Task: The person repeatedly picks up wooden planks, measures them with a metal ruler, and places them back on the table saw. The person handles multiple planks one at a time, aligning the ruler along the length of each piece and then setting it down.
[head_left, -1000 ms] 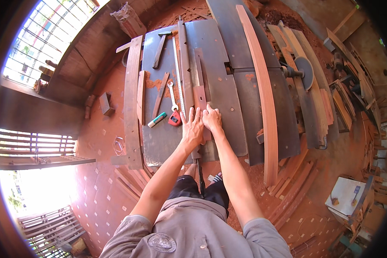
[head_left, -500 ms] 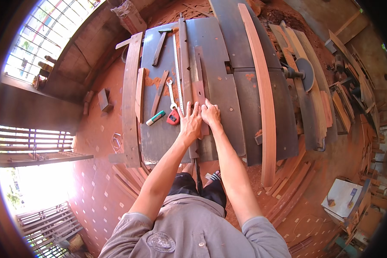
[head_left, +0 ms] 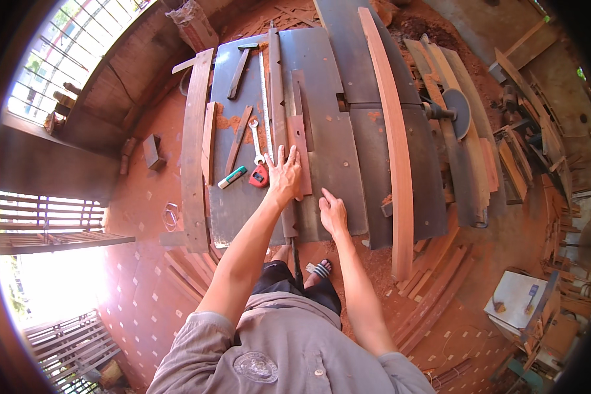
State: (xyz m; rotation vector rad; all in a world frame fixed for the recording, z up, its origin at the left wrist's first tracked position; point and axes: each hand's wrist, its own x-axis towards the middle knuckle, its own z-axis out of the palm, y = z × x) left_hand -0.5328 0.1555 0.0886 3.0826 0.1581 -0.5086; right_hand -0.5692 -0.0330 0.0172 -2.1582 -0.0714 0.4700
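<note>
In the head view, the left hand (head_left: 284, 178) lies palm down with its fingers spread apart, over the long dark bar (head_left: 277, 85) and the left edge of a reddish wooden piece (head_left: 299, 134). This piece runs out beyond the left fingers, a small hole near its far end, and also shows just right of them. The right hand (head_left: 333, 213) is apart from it, nearer the body, index finger stretched forward and the others curled; whether they close on anything, I cannot tell.

The bar runs far ahead of the left fingers along the table (head_left: 338, 164), separating the wooden piece from the tools. Just left of those fingers lies a red tape measure (head_left: 259, 175), with a wrench (head_left: 255, 141) ahead of it and a green-and-white stick (head_left: 232, 177) farther left. A pale marked strip (head_left: 264, 98) reaches forward from beside the left fingertips. Ahead and left of them are a thin wooden strip (head_left: 239, 140) and, farther off, a hammer (head_left: 241, 72). Well left of the fingers, a long board (head_left: 197, 151) lines the table's edge.

To the right of the right fingers, a long reddish plank (head_left: 389, 131) lies across the dark surface; beyond it stands a grey disc (head_left: 458, 113).
</note>
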